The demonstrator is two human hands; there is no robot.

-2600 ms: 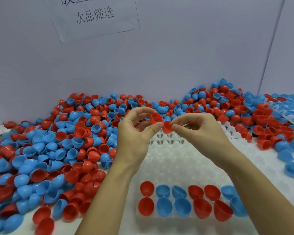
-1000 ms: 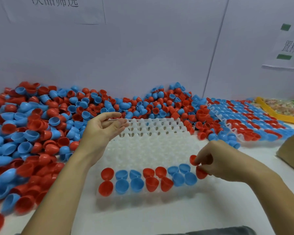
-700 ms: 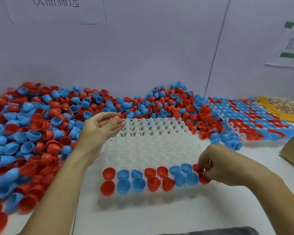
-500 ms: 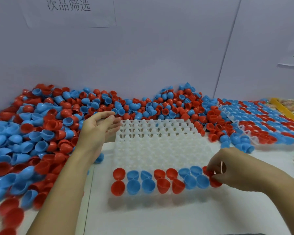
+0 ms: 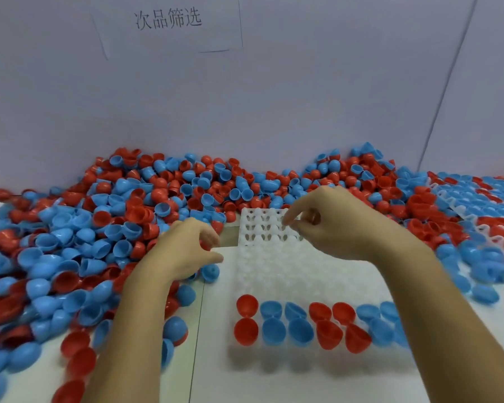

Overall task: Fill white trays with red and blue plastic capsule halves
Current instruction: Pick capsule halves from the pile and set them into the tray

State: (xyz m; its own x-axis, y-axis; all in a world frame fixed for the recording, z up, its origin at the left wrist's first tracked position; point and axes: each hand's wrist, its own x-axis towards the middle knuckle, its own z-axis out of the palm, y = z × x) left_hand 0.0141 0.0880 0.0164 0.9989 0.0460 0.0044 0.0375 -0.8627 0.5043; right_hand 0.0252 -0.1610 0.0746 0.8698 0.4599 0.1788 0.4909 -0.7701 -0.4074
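Head view: your left hand curls its grip down at the edge of the loose pile of capsule halves on the surface — likely picking; whether it pinches one, I cannot tell. Your right hand hovers over the white tray, fingers loosely curled and holding nothing. Only the tray's two nearest rows hold halves — red and blue.

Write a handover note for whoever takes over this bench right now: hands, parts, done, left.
Left hand: at the edge of the pile left of the tray, fingers curled over the halves; a grip cannot be confirmed.
Right hand: raised over the far part of the white tray, fingers loosely curled, nothing seen in it.
Done: the two nearest rows hold red and blue halves.
Left: all the rows behind them are unfilled. Loose halves lie to the left, behind and to the right.
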